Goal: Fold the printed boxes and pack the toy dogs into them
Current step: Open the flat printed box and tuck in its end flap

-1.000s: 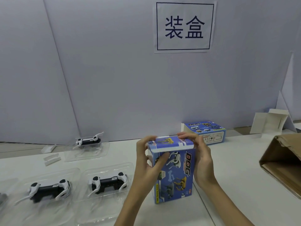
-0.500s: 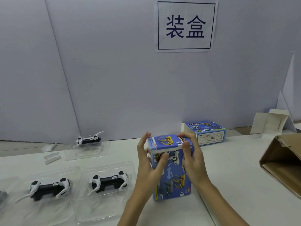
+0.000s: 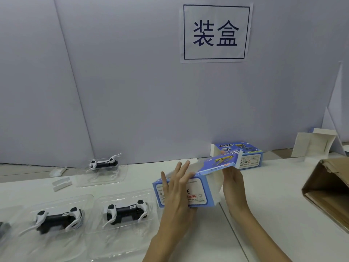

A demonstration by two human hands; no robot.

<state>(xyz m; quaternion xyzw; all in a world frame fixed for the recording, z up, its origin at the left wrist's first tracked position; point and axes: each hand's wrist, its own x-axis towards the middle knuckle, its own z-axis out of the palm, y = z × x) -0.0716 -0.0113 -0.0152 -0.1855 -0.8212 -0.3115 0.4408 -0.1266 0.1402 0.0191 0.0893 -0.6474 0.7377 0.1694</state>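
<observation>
Printed box in hand (image 3: 196, 188): blue, lying on its side low in the centre of the frame, label face up, end flap (image 3: 221, 162) swung open toward the right.
Left hand (image 3: 177, 193): fingers straight and spread, pressing flat on the label face.
Right hand (image 3: 233, 184): at the open end, under the flap; whether its fingers curl round the card cannot be told.
Toy dogs: 3 black and white, each in a clear tray; 2 at lower left (image 3: 56, 220) (image 3: 125, 211), 1 farther back at centre left (image 3: 103, 163). A 4th dark shape is cut off at the left edge.
Boxes: 2 blue; the second box (image 3: 247, 157) sits behind the flap, by the wall.
Cardboard carton (image 3: 328, 191): brown, open, at the right edge.
White card (image 3: 313, 142): folded, far right, at the wall.
Table (image 3: 273, 186): white, bare between right hand and carton.
Sign (image 3: 216, 33): upper centre, 2 characters.
</observation>
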